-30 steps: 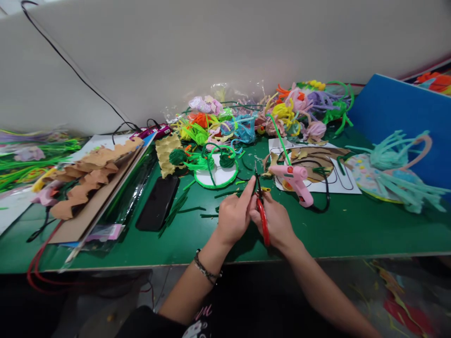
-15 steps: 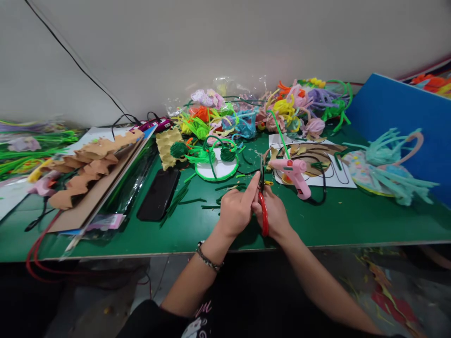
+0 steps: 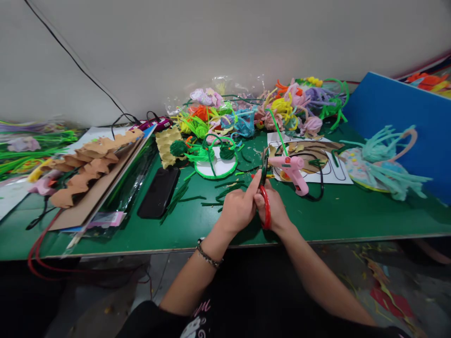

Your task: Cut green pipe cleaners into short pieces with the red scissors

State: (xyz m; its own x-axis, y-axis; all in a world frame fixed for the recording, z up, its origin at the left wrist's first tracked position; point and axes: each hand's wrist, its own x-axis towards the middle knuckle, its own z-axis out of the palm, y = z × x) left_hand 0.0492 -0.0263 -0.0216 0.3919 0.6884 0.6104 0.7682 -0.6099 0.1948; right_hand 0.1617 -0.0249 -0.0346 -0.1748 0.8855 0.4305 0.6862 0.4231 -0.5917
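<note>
A: Where are your red-handled scissors [image 3: 267,209]?
B: Above the green table [image 3: 334,213], gripped in your right hand [image 3: 277,206]; your left hand [image 3: 237,210] has a finger beside the blades [image 3: 264,162]. Whether it pinches anything, I cannot tell.
A: Hazard?
B: Closing them could nick that finger; swinging right could knock the glue gun [image 3: 294,172].

Blk top [image 3: 268,286], short sleeves [image 3: 150,320], pink lettering [image 3: 202,307] + white print [image 3: 192,327] on front, partly cut off. L wrist [image 3: 221,238]: dark/light bracelet [image 3: 207,254], prob. beaded or braided.
</note>
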